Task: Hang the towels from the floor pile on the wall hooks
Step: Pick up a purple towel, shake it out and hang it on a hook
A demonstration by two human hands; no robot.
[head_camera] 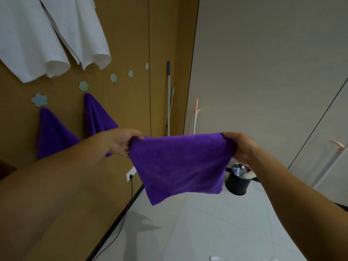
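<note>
I hold a purple towel (pixel 180 164) stretched out in front of me above the floor. My left hand (pixel 123 142) pinches its upper left corner and my right hand (pixel 240 146) grips its upper right corner. On the brown wall to the left, two purple towels hang from flower-shaped hooks: one (pixel 53 132) under the hook (pixel 39 99), the other (pixel 97 115) under the hook (pixel 83 86). Three more flower hooks stand bare further along: one (pixel 113 77), another (pixel 130 73), a third (pixel 147 66). The floor pile is not in view.
White cloths (pixel 47 34) hang at the upper left. A mop handle (pixel 169 95) leans in the corner. A black bin (pixel 238 180) with bottles stands on the pale tiled floor (pixel 216 232). A wall socket (pixel 130 175) feeds a black cable along the skirting. Peach hooks (pixel 338 145) stick out from the right wall.
</note>
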